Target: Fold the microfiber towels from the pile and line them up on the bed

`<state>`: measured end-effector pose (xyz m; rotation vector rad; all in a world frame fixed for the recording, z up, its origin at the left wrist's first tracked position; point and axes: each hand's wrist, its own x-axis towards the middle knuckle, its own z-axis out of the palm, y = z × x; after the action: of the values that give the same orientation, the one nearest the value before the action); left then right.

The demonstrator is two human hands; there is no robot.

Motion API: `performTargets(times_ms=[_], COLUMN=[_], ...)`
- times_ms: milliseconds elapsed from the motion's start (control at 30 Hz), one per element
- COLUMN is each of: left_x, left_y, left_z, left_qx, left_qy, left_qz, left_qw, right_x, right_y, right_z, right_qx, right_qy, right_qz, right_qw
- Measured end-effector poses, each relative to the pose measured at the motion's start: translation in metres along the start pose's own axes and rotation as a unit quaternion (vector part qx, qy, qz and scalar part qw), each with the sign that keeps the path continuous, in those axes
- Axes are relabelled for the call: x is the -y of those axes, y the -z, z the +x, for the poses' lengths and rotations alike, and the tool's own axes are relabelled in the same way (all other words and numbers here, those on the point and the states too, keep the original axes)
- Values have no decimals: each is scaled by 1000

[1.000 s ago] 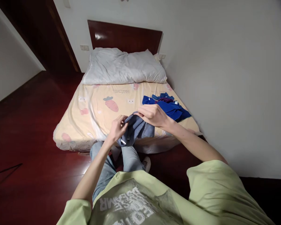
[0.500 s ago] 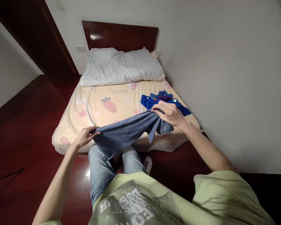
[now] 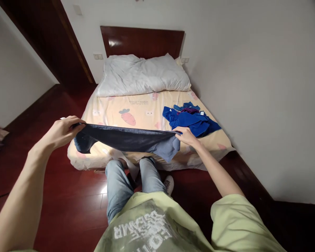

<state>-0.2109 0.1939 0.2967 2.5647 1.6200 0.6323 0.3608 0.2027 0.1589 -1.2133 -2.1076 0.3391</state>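
Holding dark blue-grey cloth point(image 3: 126, 140) out above near end of bed point(image 3: 107, 112), pinched at one end in left hand point(image 3: 61, 131), at the other in right hand point(image 3: 186, 135), well apart. Changed from a bunch between close-set hands a second ago to a long, nearly level span; taut along upper edge, hanging loose toward both ends. Judged opened out lengthwise, though not fully spread downward. Also noting crumpled, mostly blue clothes point(image 3: 194, 124) on bed, near right hand.
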Motion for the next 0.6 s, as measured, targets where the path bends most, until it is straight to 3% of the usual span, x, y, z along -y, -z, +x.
performTargets(times_ms=[167, 367, 467, 600], left_x=[22, 38, 57, 77], left_y=[-5, -6, 0, 11], left_z=[-19, -31, -33, -38], left_qx=[-42, -90, -67, 5], left_qy=[-20, 119, 150, 106], left_qz=[91, 219, 225, 121], left_qw=[995, 964, 960, 987], right_x=[11, 40, 50, 45], right_y=[-11, 0, 16, 39], right_z=[-2, -4, 1, 11], right_qx=[-47, -108, -93, -61], right_qy=[-55, -35, -37, 7], right_qz=[42, 51, 50, -22], right_qw=[997, 992, 994, 998])
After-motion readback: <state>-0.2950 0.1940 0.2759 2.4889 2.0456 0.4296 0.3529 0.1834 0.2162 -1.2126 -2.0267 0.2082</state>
